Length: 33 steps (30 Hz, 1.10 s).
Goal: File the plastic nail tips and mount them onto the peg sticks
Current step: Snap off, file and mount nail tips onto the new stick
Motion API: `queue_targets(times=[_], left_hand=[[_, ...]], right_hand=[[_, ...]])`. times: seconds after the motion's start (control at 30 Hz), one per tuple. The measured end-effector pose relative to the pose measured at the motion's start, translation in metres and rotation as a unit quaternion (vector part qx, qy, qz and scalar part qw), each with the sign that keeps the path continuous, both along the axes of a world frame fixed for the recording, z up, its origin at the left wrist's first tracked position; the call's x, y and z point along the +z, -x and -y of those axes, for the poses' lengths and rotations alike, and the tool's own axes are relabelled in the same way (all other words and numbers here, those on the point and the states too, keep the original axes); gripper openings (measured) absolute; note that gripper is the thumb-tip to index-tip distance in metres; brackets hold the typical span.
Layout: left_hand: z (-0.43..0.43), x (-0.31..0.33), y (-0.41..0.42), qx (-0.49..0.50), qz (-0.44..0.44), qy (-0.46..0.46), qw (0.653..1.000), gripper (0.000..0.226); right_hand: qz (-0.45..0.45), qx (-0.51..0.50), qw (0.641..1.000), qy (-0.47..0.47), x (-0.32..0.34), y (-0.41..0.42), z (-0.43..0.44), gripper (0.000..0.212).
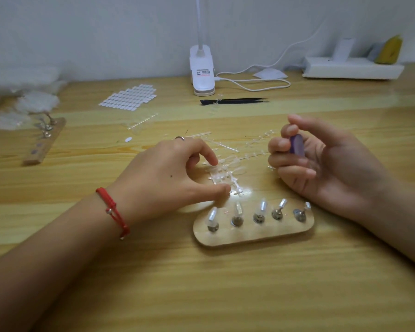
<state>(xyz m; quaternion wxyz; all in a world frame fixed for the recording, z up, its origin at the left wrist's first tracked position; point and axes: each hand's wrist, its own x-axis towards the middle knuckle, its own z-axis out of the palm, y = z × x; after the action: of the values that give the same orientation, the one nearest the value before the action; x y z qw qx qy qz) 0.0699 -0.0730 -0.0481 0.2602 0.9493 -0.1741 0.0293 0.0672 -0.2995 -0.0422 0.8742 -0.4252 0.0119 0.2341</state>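
Left hand [175,168], centre of frame: thumb and forefinger pinch a clear strip of nail tips [225,174] lying on the desk [225,283]. Right hand [321,164], centre right: fingers curled round a purple file [297,144]. Lower centre: wooden base [249,233] carries 5 peg sticks [259,214], each bearing a clear tip.
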Motion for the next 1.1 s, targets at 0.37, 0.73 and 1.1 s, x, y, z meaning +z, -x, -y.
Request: queue_targets(times=[0.37, 0.73, 1.1], left_hand=[[0.0015, -0.0022, 0.0012, -0.002, -0.011, 0.028, 1.000, 0.037], [-0.0045, -0.0003, -0.0032, 0.014, 0.010, -0.007, 1.000, 0.068], [-0.0042, -0.0010, -0.0015, 0.014, 0.017, -0.028, 0.999, 0.056]], right_hand=[[-0.001, -0.001, 1.000, 0.006, 0.0010, 0.0009, -0.0008, 0.022], [0.002, 0.003, 1.000, 0.005, -0.0002, 0.0002, -0.0008, 0.022], [0.006, 0.000, 1.000, 0.017, 0.0012, 0.0011, -0.0021, 0.023]])
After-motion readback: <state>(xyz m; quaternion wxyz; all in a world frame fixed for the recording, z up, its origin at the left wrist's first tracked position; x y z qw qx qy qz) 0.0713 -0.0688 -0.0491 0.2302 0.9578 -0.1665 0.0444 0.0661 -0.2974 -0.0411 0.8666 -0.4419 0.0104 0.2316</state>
